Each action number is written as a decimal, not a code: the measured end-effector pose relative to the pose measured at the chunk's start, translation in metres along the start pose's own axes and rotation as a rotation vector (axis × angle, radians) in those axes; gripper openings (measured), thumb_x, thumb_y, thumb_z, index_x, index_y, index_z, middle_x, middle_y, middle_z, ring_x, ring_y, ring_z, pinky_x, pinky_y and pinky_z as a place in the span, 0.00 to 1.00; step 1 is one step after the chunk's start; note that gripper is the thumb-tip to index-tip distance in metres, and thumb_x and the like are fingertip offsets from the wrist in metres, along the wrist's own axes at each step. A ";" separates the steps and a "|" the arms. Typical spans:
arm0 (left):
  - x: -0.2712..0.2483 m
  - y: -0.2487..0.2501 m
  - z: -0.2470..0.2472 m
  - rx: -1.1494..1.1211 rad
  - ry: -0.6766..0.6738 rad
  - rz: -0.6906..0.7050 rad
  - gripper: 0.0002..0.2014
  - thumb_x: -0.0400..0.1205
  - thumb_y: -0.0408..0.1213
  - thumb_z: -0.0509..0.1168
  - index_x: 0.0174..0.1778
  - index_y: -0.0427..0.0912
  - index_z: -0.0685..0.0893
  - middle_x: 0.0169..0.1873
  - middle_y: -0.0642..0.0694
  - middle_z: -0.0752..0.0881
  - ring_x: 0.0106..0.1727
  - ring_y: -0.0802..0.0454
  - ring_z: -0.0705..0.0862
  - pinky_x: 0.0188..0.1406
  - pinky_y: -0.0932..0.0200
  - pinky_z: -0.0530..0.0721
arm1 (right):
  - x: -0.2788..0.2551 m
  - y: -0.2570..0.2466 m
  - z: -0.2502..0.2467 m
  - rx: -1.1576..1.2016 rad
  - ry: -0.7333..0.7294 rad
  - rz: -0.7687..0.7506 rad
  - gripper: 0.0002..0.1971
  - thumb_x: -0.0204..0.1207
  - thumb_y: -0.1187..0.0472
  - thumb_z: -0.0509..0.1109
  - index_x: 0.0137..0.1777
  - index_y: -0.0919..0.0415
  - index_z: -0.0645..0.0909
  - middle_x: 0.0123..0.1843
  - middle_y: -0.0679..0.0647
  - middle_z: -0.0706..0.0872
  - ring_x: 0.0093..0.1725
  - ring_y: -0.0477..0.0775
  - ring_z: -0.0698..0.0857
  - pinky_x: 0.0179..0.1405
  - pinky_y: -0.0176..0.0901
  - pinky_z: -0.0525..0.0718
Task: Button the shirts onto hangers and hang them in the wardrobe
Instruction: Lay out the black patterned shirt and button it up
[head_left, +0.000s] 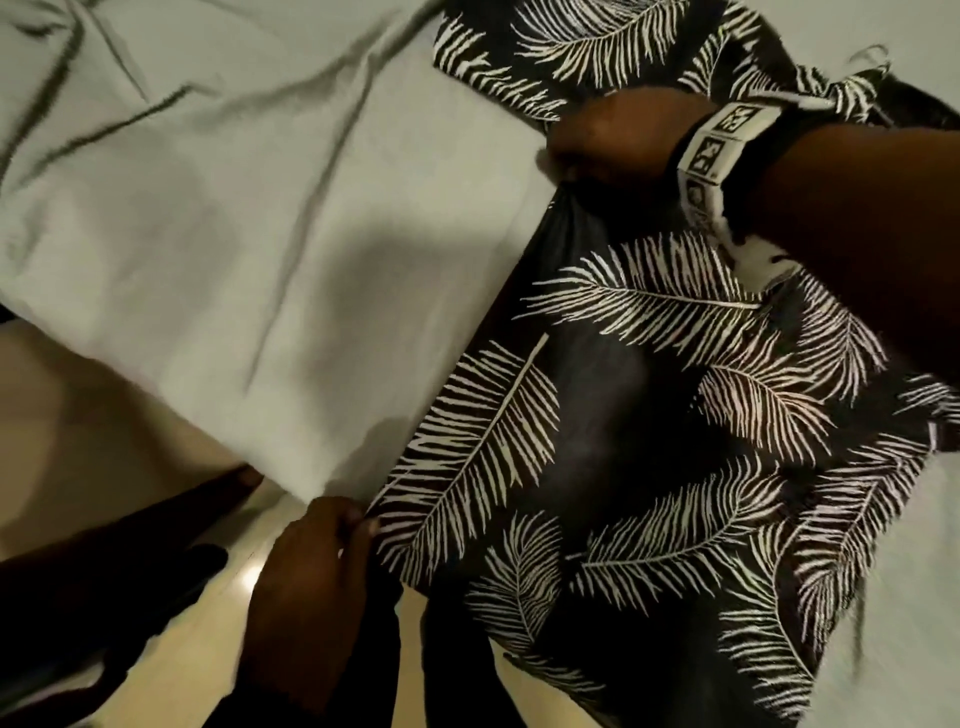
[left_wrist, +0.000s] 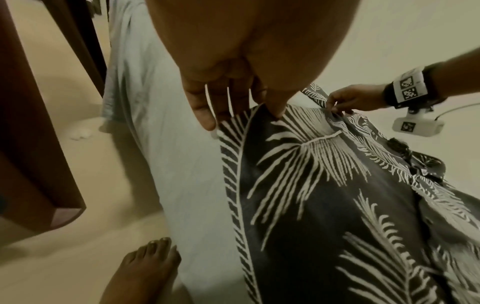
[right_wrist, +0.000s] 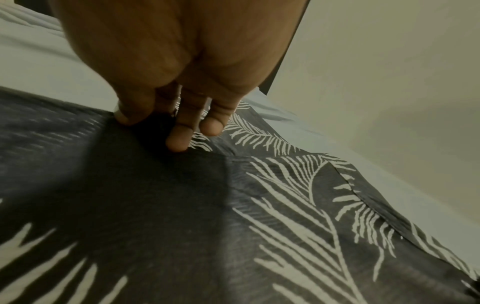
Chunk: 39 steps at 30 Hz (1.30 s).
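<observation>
— While both hands have hold of cloth, what does each grip look like from your screen?

— I see the left hand (head_left: 317, 561) with thumb and fingers closed on the lower edge of the black shirt (head_left: 623, 415), the one printed with white feathers. On the left wrist view its fingers (left_wrist: 205, 115) curl down over that hem. The right hand (head_left: 608, 140) is closed too, pinching a bunched fold of the same shirt further up; two fingertips (right_wrist: 179, 142) press into the dark fabric.

— And where is the shirt itself?

— It's spread across the pale bedsheet (head_left: 234, 208), stretched between the two grips, with its lower part hanging over the bed's edge towards the floor (head_left: 62, 415). I see a bare foot (left_wrist: 145, 265) there beside the bed, and a brown wooden panel (left_wrist: 33, 144) off to the left.
</observation>
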<state>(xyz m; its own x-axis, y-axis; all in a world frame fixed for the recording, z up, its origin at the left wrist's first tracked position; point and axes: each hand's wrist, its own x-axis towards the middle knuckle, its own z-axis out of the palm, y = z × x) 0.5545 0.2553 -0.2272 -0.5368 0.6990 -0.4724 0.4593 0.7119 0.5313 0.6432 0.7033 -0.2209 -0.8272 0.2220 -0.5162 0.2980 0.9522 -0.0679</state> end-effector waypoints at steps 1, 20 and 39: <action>-0.001 -0.002 -0.003 -0.014 0.009 0.031 0.03 0.82 0.38 0.69 0.46 0.47 0.81 0.36 0.63 0.78 0.37 0.53 0.80 0.35 0.56 0.74 | 0.000 0.001 0.001 0.012 -0.004 0.029 0.07 0.80 0.59 0.66 0.56 0.56 0.80 0.56 0.65 0.84 0.56 0.69 0.85 0.55 0.62 0.84; 0.025 -0.085 0.005 -0.180 -0.300 -0.123 0.09 0.84 0.32 0.69 0.44 0.51 0.87 0.41 0.57 0.88 0.48 0.53 0.86 0.53 0.44 0.85 | 0.005 0.008 0.018 0.188 0.104 0.130 0.06 0.80 0.61 0.70 0.55 0.58 0.79 0.57 0.60 0.82 0.57 0.65 0.81 0.58 0.56 0.80; 0.022 -0.008 -0.016 0.320 -0.121 0.527 0.27 0.85 0.41 0.59 0.80 0.36 0.74 0.75 0.35 0.78 0.77 0.36 0.74 0.74 0.39 0.73 | -0.120 -0.282 0.137 0.636 0.306 0.673 0.45 0.78 0.50 0.69 0.89 0.58 0.49 0.90 0.59 0.45 0.89 0.62 0.43 0.85 0.70 0.50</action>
<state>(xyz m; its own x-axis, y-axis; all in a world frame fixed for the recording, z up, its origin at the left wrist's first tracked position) 0.5276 0.2632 -0.2305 -0.1052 0.9510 -0.2909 0.8394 0.2418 0.4868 0.7239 0.3790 -0.2570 -0.4510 0.8085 -0.3781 0.8809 0.3351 -0.3343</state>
